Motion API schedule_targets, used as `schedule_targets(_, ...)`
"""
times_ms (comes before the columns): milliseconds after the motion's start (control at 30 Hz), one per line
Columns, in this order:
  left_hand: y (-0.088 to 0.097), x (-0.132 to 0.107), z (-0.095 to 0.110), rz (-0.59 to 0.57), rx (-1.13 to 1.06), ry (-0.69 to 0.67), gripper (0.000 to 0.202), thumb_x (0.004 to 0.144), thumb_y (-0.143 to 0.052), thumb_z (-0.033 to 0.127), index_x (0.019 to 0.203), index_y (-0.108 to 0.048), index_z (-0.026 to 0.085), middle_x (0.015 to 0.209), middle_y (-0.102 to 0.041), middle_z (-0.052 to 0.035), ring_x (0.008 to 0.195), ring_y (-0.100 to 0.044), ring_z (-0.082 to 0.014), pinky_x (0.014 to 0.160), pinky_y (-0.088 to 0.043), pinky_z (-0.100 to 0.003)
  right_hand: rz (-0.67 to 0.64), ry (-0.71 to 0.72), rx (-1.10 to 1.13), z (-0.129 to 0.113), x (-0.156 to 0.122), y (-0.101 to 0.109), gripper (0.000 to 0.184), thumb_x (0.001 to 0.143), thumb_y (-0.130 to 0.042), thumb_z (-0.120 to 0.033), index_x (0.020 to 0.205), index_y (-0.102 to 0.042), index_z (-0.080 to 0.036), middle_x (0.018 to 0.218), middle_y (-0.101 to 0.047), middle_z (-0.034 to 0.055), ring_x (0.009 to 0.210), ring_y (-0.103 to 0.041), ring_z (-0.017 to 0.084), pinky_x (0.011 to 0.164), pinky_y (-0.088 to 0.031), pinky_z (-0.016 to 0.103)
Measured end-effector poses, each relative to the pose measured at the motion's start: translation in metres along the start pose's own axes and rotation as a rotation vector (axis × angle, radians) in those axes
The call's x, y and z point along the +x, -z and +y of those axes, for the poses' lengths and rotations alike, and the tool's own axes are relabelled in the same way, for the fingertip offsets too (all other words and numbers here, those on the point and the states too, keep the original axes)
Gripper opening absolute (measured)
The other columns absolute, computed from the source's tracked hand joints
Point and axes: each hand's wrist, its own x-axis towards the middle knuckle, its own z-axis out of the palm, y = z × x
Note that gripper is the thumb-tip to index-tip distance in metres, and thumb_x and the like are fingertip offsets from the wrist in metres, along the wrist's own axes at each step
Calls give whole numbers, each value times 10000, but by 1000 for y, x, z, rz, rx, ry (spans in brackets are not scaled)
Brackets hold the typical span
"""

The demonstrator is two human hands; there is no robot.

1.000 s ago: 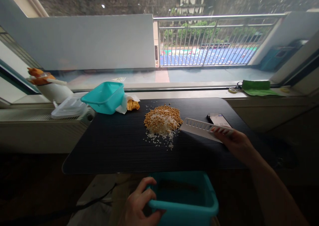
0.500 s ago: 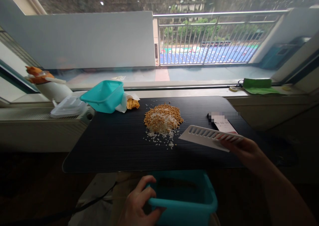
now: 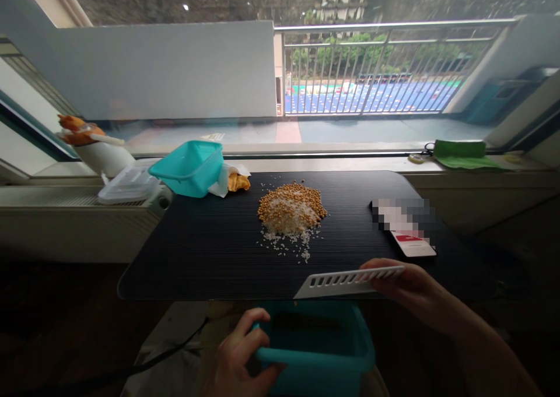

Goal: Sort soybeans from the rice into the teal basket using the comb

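Two grips — left hand (image 3: 240,350) clamping the tub (image 3: 324,366), likely steadying it below the bench (image 3: 196,263) — right hand (image 3: 413,289) pinching a slotted scraper (image 3: 332,290)

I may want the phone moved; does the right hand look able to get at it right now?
Probably yes: the phone lies on the table just beyond the right hand, with nothing between them. That hand holds the white slotted piece, so freeing its fingers may come first.
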Motion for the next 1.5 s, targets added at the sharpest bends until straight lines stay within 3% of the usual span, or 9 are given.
schedule_targets(200,-1,0,-3,17,9,-16,187,649,-676,82,663,-547,217,1083,-659,-28,765,-706,-147,664,-538,-195,360,93,-110,3,19,15,228,817,-673,-442,946,-730,-264,917,-766,35,867,-702,260,764,-574,345)
schedule_targets(400,0,1,-1,37,26,-34,174,651,-683,98,654,-561,223,1064,-679,-20,777,-718,-161,685,-556,-206,494,136,-249,1,52,18,258,840,-620,-446,935,-714,-225,846,-741,37,811,-681,241,719,-552,338)
schedule_targets(633,1,0,-1,22,31,-12,170,654,-697,116,661,-562,220,1080,-680,-33,791,-717,-171,680,-560,-212,462,127,-294,1,57,14,261,829,-620,-445,920,-716,-220,793,-737,17,752,-678,227,680,-547,320)
schedule_targets(967,-3,7,10,-41,-20,15,172,667,-685,97,657,-556,211,1085,-659,-20,715,-697,-140,655,-537,-206,472,121,-270,16,41,32,288,805,-652,-485,918,-735,-233,852,-743,28,846,-685,260,763,-538,351)
schedule_targets(1267,-8,10,15,-85,-50,62,186,674,-712,102,671,-555,202,1126,-629,-30,792,-692,-156,710,-517,-227,531,56,-102,20,12,35,291,752,-715,-519,878,-756,-259,909,-768,33,907,-699,285,850,-546,385)
schedule_targets(1500,-10,12,17,-85,-78,27,186,686,-695,91,666,-545,198,1092,-625,-28,750,-681,-132,673,-496,-207,203,-12,-35,15,-23,34,277,763,-722,-477,911,-776,-249,924,-785,51,839,-728,274,757,-597,343)
